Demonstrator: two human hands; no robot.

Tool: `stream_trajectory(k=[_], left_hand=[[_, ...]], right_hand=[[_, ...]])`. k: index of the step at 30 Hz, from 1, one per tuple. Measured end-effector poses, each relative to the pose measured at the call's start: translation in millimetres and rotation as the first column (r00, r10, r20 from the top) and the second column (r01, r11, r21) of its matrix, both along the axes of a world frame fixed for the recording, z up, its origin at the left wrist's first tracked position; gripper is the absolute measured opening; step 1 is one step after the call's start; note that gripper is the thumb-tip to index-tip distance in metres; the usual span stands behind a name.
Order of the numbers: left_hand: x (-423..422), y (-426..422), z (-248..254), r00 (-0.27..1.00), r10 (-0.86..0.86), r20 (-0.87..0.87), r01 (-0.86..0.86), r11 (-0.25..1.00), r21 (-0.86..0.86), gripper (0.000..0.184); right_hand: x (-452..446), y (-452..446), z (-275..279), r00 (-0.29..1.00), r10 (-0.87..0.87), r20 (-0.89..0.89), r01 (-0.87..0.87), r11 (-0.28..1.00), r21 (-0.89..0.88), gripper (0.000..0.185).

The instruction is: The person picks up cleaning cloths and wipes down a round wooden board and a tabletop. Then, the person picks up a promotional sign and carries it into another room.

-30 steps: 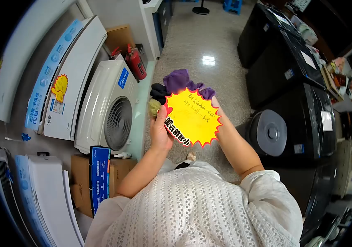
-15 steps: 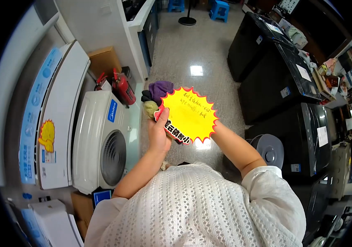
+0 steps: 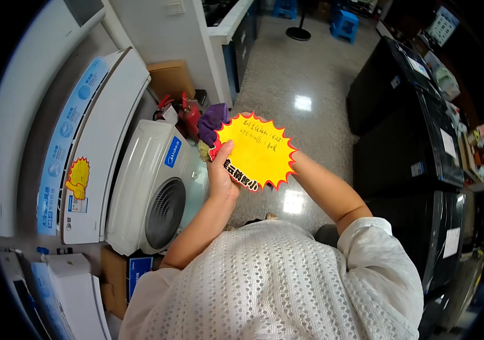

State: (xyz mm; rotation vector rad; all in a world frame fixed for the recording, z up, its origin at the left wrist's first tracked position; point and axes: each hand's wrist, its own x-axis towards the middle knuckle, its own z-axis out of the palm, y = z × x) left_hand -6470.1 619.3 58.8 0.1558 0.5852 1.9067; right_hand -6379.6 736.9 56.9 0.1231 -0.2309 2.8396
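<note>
My left hand [image 3: 223,177] grips a yellow starburst price sign [image 3: 259,150] by its left edge, thumb on the front. The sign has a red zigzag border, handwriting near the top and bold black print along the lower edge. My right forearm [image 3: 330,187] reaches behind the sign, which hides the right hand and its fingers. A crumpled purple cloth [image 3: 212,122] shows past the sign's upper left edge, with a bit of yellow-green cloth [image 3: 203,150] below it. What supports the cloths is hidden.
To the left stand a white air-conditioner outdoor unit [image 3: 140,187], a tall white indoor unit [image 3: 97,153] and red fire extinguishers [image 3: 188,116]. Black appliances [image 3: 398,141] line the right side. A blue stool [image 3: 344,26] and a black stand base [image 3: 298,34] are farther off on the floor.
My view has turned left, so the surroundings sit farther right in the picture. The sign stays in my left hand, slightly higher. Less of the yellow-green cloth shows.
</note>
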Motion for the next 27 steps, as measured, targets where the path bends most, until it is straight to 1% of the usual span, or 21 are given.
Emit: stream_trajectory(k=[1, 2, 3, 4, 5, 6, 7, 9, 12, 13, 16, 19, 22, 25, 27], left_hand=[[-0.8, 4.1, 0.6, 1.0, 0.018, 0.017, -0.018, 1.0, 0.013, 0.046], [-0.8, 7.4, 2.0, 0.998, 0.054, 0.014, -0.054, 0.998, 0.026, 0.046], [-0.6, 9.4, 4.2, 0.996, 0.09, 0.011, -0.09, 0.995, 0.035, 0.046], [-0.3, 9.9, 6.0, 0.992, 0.124, 0.008, -0.124, 0.991, 0.042, 0.046], [0.2, 10.5, 7.9, 0.988, 0.153, -0.028, -0.151, 0.987, 0.05, 0.046], [0.1, 12.0, 10.5, 0.982, 0.18, -0.064, -0.177, 0.982, 0.059, 0.046], [-0.4, 13.1, 11.9, 0.973, 0.206, -0.1, -0.2, 0.977, 0.072, 0.046], [-2.2, 14.8, 12.2, 0.958, 0.259, -0.12, -0.25, 0.965, 0.082, 0.047], [-6.9, 16.8, 11.8, 0.929, 0.341, -0.142, -0.329, 0.939, 0.097, 0.047], [-7.7, 17.4, 11.4, 0.919, 0.367, -0.146, -0.355, 0.929, 0.101, 0.047], [-9.9, 20.8, 11.8, 0.896, 0.414, -0.158, -0.398, 0.909, 0.124, 0.047], [-9.7, 21.8, 14.2, 0.905, 0.412, -0.107, -0.398, 0.908, 0.131, 0.047], [-8.8, 19.7, 17.2, 0.913, 0.401, -0.078, -0.389, 0.912, 0.133, 0.048], [-16.0, 14.9, 10.1, 0.935, 0.352, -0.047, -0.339, 0.924, 0.176, 0.055], [-22.6, 8.7, 8.6, 0.951, 0.309, -0.006, -0.298, 0.92, 0.255, 0.064]], right_hand=[[0.2, 5.7, 16.7, 0.995, -0.032, 0.093, 0.013, 0.979, 0.204, 0.045], [-1.2, 10.3, 36.3, 0.982, -0.081, 0.171, 0.006, 0.916, 0.4, 0.046], [-2.2, 15.1, 46.2, 0.962, -0.143, 0.231, -0.017, 0.816, 0.578, 0.047], [1.5, 19.7, 46.4, 0.939, -0.257, 0.228, 0.005, 0.672, 0.74, 0.048], [9.9, 23.2, 45.1, 0.911, -0.365, 0.192, 0.016, 0.497, 0.868, 0.048], [17.4, 26.3, 44.3, 0.877, -0.462, 0.129, 0.016, 0.296, 0.955, 0.049], [22.3, 27.9, 48.4, 0.863, -0.489, 0.123, 0.02, 0.276, 0.961, 0.049], [30.9, 28.5, 65.4, 0.832, -0.546, 0.102, 0.032, 0.23, 0.973, 0.049], [45.6, 27.6, 73.0, 0.86, -0.501, 0.098, 0.072, 0.31, 0.948, 0.051], [50.4, 27.4, 72.8, 0.868, -0.491, 0.076, 0.074, 0.279, 0.957, 0.047], [52.5, 4.7, 84.5, 0.844, -0.518, 0.135, -0.029, 0.208, 0.978, 0.04], [43.4, 5.3, 85.9, 0.836, -0.495, 0.234, -0.148, 0.207, 0.967, 0.037], [35.2, 10.0, 78.0, 0.852, -0.469, 0.233, -0.122, 0.255, 0.959, 0.035], [31.9, 9.4, 73.5, 0.845, -0.492, 0.209, -0.1, 0.237, 0.966, 0.035], [30.5, 8.8, 77.9, 0.843, -0.476, 0.251, -0.139, 0.259, 0.956, 0.035]])
